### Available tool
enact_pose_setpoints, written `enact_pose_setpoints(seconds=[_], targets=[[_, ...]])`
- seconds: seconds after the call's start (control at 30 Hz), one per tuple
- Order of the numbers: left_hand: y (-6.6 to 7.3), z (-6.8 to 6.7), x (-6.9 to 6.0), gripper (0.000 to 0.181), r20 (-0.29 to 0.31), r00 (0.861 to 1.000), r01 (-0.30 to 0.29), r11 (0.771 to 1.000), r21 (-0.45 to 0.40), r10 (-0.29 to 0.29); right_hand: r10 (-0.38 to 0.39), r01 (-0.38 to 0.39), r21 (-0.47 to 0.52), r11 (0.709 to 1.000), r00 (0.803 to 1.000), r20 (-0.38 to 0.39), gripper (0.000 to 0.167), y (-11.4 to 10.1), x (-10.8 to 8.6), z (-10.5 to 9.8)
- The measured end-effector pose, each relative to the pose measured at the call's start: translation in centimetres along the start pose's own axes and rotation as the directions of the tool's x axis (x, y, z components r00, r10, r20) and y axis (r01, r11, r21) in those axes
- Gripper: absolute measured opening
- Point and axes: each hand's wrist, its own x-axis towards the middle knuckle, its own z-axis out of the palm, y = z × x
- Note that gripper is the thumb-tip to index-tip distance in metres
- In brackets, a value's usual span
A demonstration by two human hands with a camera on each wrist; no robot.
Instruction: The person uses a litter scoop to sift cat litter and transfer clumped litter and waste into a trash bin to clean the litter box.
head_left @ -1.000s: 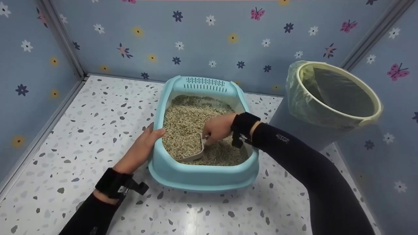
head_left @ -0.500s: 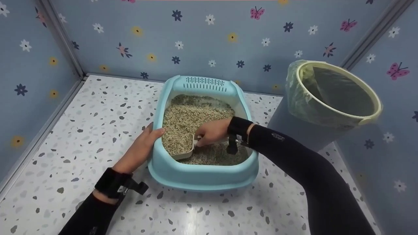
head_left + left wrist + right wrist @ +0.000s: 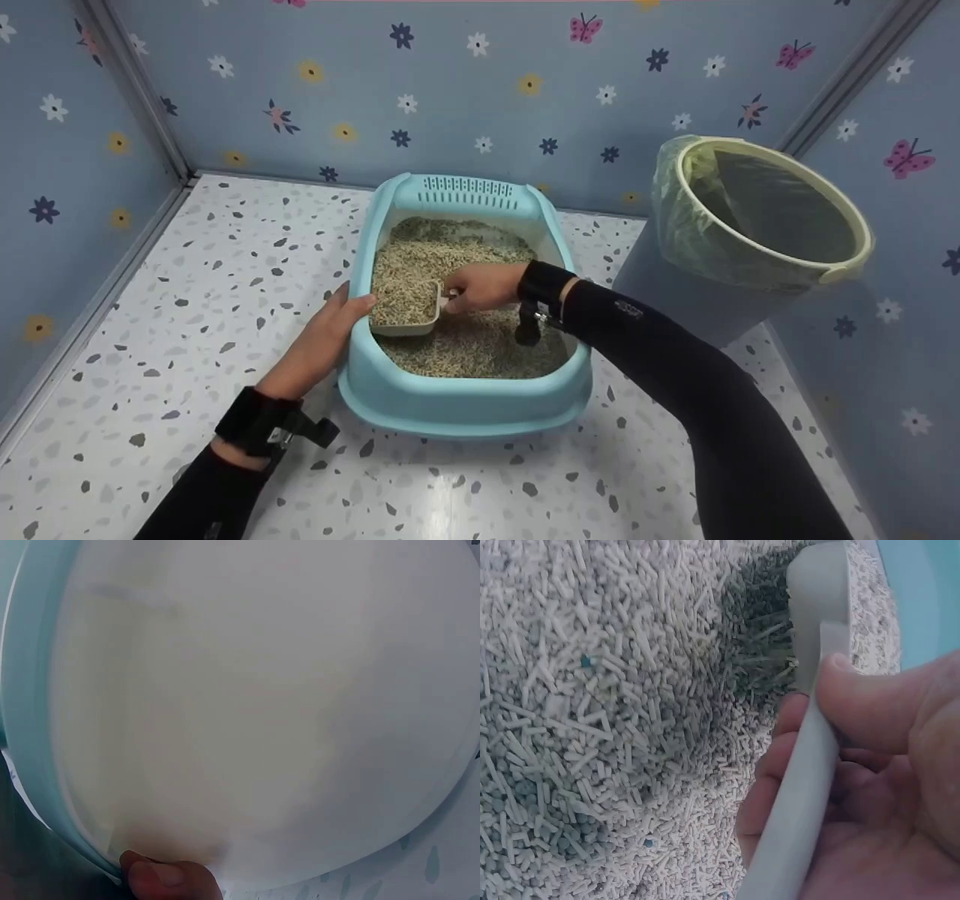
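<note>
A blue litter box [image 3: 465, 409] stands on the floor, holding pale pellet litter [image 3: 480, 356]. At its left rim my left hand [image 3: 319, 341] grips the edge, thumb over the top; the fingers on the outer side are mostly hidden. The left wrist view shows a fingertip [image 3: 171, 879] against the box's pale wall [image 3: 240, 712]. Inside the box, my right hand [image 3: 486, 286] holds a light-coloured litter scoop [image 3: 409, 328] by its handle. Litter fills the scoop, which lies close to the left wall. In the right wrist view the thumb presses along the scoop's handle [image 3: 795, 817].
A tall bin [image 3: 675, 277] with a cream rim and a translucent yellowish bag stands to the right of the box. Flower-patterned blue panels [image 3: 442, 90] close off the back and both sides. Speckled white floor [image 3: 225, 255] surrounds the box.
My right hand has drawn the scoop leftward, then toward the back of the box, and the scoop holds litter. Darker litter shows where it passed. The left hand has stayed on the rim.
</note>
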Motion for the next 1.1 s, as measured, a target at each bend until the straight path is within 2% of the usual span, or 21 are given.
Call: enact_pose_setpoints(seconds=[0.13, 0.27, 0.53, 0.77, 0.93, 1.1], targets=[[-0.1, 0.0, 0.0, 0.087, -0.008, 1.0, -0.01, 1.0, 0.014, 0.01, 0.007, -0.006, 0.024, 1.0, 0.999, -0.038, 0.018, 0.2, 0.1, 0.0], [-0.2, 0.0, 0.0, 0.088, -0.009, 1.0, -0.012, 1.0, 0.017, 0.012, 0.014, -0.012, 0.047, 0.999, 0.999, -0.034, 0.017, 0.3, -0.1, -0.3], [-0.1, 0.1, -0.1, 0.087, -0.005, 1.0, 0.006, 1.0, 0.004, -0.006, 0.038, -0.037, 0.018, 0.999, 0.999, -0.038, 0.017, 0.9, -1.3, -1.6], [0.1, 0.1, -0.1, 0.086, 0.014, 1.0, 0.002, 0.999, -0.049, -0.001, 0.066, -0.057, 0.072, 0.996, 0.989, -0.133, 0.021, 2.1, -2.8, -3.0], [0.1, 0.1, -0.2, 0.086, 0.003, 1.0, 0.015, 0.999, -0.037, -0.015, 0.074, -0.049, 0.125, 0.991, 0.977, -0.201, 0.022, 2.6, -4.2, -4.0], [0.0, 0.1, -0.2, 0.086, 0.001, 1.0, 0.008, 1.0, -0.022, -0.008, 0.065, -0.008, 0.202, 0.979, 0.959, -0.278, 0.024, 2.8, -6.0, -4.8]])
